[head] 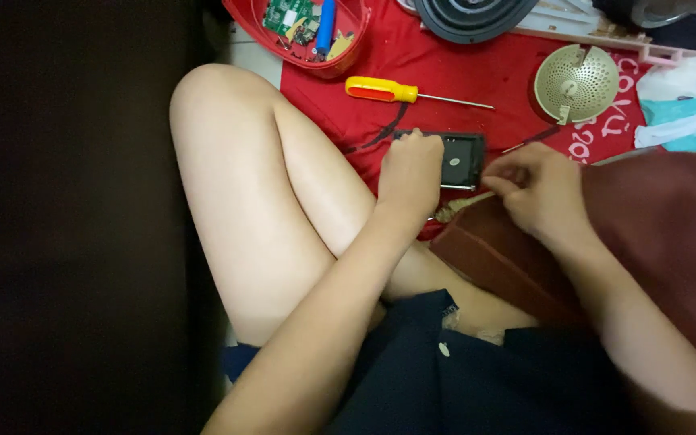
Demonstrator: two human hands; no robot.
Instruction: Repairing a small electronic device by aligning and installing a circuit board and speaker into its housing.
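Seated on the red cloth [412, 60], my left hand [409, 173] clamps the dark phone casing [462, 159] at its 9 o'clock end; the casing's long axis runs 9 to 3. My right hand [535, 187], fingers pinched narrowly, sits at its 3 o'clock edge; whether it holds anything, I cannot tell. At 11 o'clock, the red basket [346, 50] holds a green circuit board [287, 14] and a blue tool [327, 24].

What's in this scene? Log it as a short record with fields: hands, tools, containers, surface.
left hand: grip on the small black case, steadying it
right hand: fingers pinched at the case's right edge; what they hold is too small to tell
tools: yellow and orange screwdriver, lying apart from both hands
containers: red bowl holding a green circuit board
other: round perforated metal disc
surface: red cloth
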